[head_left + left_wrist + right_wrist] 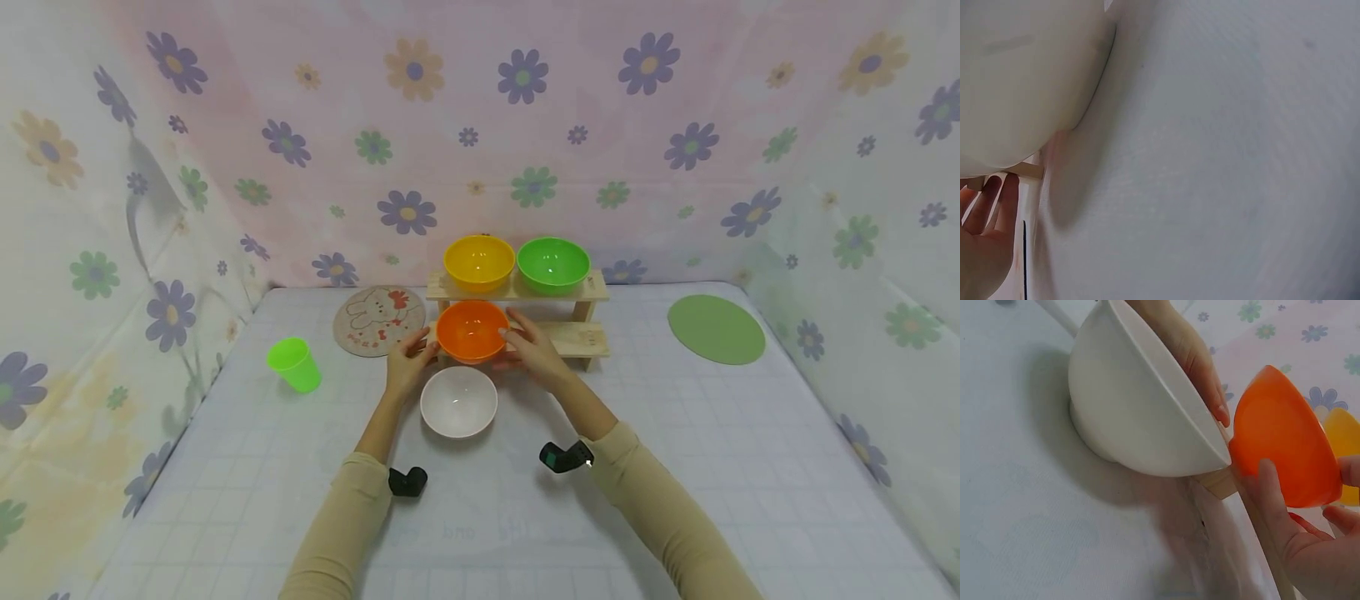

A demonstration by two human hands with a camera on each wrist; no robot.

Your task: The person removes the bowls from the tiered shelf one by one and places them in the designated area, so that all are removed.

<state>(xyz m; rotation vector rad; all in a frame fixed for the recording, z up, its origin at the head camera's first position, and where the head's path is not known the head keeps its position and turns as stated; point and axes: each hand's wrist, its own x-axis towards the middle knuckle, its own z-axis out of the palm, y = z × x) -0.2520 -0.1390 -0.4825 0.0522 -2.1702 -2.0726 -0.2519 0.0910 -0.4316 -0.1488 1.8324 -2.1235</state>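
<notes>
An orange bowl point(472, 332) sits at the lower step of a small wooden two-tier rack point(577, 340). My right hand point(534, 354) holds its right side, with the thumb low on the outer wall and fingertips near the rim in the right wrist view. On the other side, my left hand point(407, 364) has its fingers extended close to the bowl's left edge; whether they touch it is hard to tell. Nearer to me, between the forearms, a white bowl point(459, 402) stands upright on the table. It hides part of the left hand point(1194, 359) in the right wrist view.
On the rack's upper step stand a yellow bowl point(480, 263) and a green bowl point(553, 266). A round rabbit-print mat point(375, 325) and a green cup point(295, 365) are to the left. A green round mat point(716, 329) lies at right. Flowered cloth walls surround the table.
</notes>
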